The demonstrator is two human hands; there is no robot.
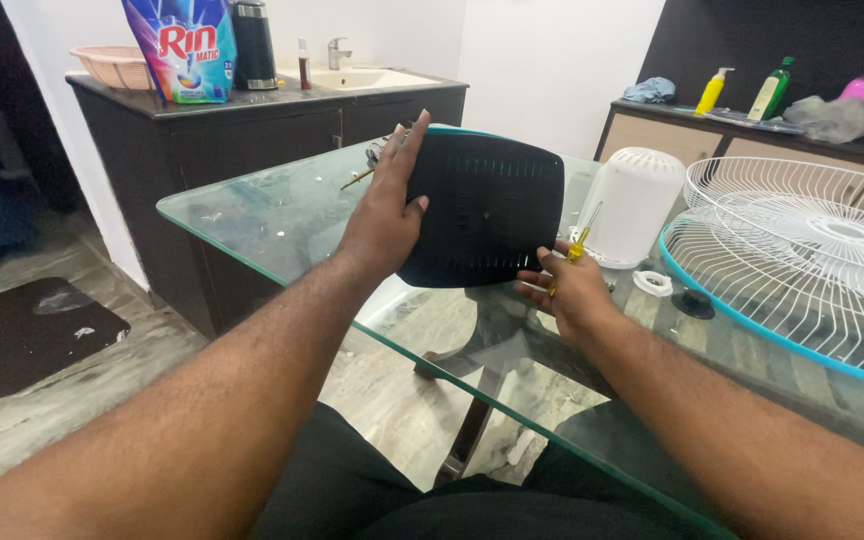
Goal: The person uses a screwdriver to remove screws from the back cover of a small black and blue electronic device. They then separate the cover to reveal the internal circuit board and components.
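Note:
My left hand point(389, 205) grips the left edge of a black slotted plastic cover point(487, 210), held upright above the glass table point(272, 215). The cover has a teal rim along its top. My right hand point(570, 292) supports the cover's lower right corner and also holds a yellow-handled screwdriver point(581, 242) whose shaft points up. Both forearms reach in from the bottom of the view.
A white cylindrical fan housing point(634, 205) stands just behind my right hand. A white wire fan grille with teal rim point(797, 265) lies at the right. A white ring point(652, 283) and black knob point(694, 303) sit by it. A dark counter with sink stands behind.

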